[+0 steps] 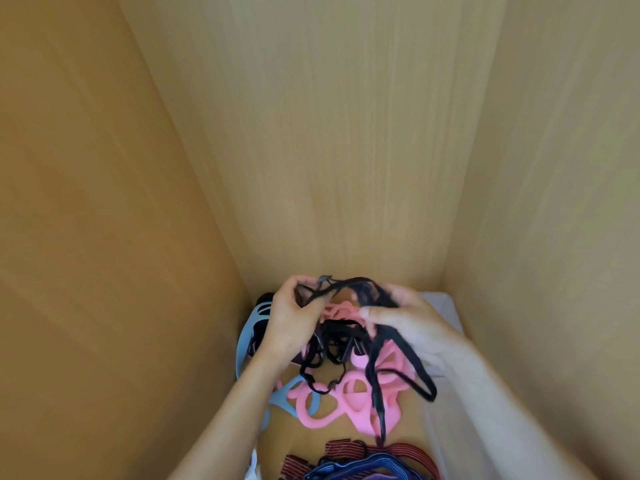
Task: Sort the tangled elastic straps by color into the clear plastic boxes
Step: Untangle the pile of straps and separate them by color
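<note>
Tangled black straps [341, 345] clenched in left grip [294, 318] and right grip [410, 323], pink straps [349, 400] beneath, red straps [398, 451] at 6 o'clock

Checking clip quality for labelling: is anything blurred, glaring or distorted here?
Head view: right hand and black straps smeared by motion blur; head view: pink straps a little sharper; head view: soft warm light on the wood panels, no glare; head view: panels splay outward, wide-angle.

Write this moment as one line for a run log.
phase: untangling | left hand: grips black straps | right hand: pinches black straps | below hands: pink straps, light blue strap
</note>
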`<state>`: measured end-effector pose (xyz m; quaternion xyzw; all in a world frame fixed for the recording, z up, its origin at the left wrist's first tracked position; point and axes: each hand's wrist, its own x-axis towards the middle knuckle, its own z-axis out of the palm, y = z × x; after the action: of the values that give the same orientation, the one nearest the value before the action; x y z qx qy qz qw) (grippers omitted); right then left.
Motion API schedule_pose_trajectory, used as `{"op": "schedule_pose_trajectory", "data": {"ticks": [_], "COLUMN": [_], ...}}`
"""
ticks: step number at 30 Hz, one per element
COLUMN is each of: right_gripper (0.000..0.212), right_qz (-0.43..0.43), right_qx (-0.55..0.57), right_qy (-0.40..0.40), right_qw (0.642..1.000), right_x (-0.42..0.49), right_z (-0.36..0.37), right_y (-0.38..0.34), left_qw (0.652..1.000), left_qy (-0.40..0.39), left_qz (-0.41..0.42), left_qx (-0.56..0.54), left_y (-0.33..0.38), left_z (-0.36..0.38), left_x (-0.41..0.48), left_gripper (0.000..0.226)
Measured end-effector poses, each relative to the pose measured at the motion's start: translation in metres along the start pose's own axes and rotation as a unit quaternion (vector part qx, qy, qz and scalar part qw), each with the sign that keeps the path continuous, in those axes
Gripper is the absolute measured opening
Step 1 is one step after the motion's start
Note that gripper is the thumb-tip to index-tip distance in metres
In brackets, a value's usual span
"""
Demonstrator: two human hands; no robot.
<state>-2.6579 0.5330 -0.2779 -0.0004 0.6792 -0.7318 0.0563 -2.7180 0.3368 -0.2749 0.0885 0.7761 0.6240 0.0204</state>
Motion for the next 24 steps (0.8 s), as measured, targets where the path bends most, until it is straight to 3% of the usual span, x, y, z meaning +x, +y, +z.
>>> {"op": "schedule_pose_trajectory", "data": {"ticks": [3, 7, 14, 20, 24], "right_gripper": [0.042, 0.059, 0.046, 0.034, 0.036], "right_qz": [-0.009, -0.069, -0.077, -0.067, -0.056], "right_qx": [0.123, 0.255, 0.32, 0.379, 0.462], "right_qy": [0.057, 0.039, 0.011, 0.04, 0.073], "right_qw": [0.991, 0.964, 0.944, 0.922, 0.882], "right_x": [0.0, 0.001, 0.011, 0.022, 0.027], "right_z": [-0.017, -0.017, 0.013, 0.027, 0.036], "right_y": [-0.006, -0.021, -0.045, -0.056, -0.047], "left_qw": [0.994, 0.986, 0.975, 0.915, 0.939], "left_qy": [-0.097, -0.145, -0.213, -0.337, -0.317], "left_qz": [-0.05, -0.078, -0.062, -0.14, -0.12], "left_qx": [-0.017, 0.01, 0.027, -0.175, -0.056], "left_y": [-0.009, -0.017, -0.013, -0.009, -0.007], "left_z": [-0.015, -0.022, 0.003, 0.023, 0.04], "left_x": [-0.001, -0.002, -0.022, -0.039, -0.047], "left_gripper": [0.034, 0.045, 0.052, 0.041, 0.029]}}
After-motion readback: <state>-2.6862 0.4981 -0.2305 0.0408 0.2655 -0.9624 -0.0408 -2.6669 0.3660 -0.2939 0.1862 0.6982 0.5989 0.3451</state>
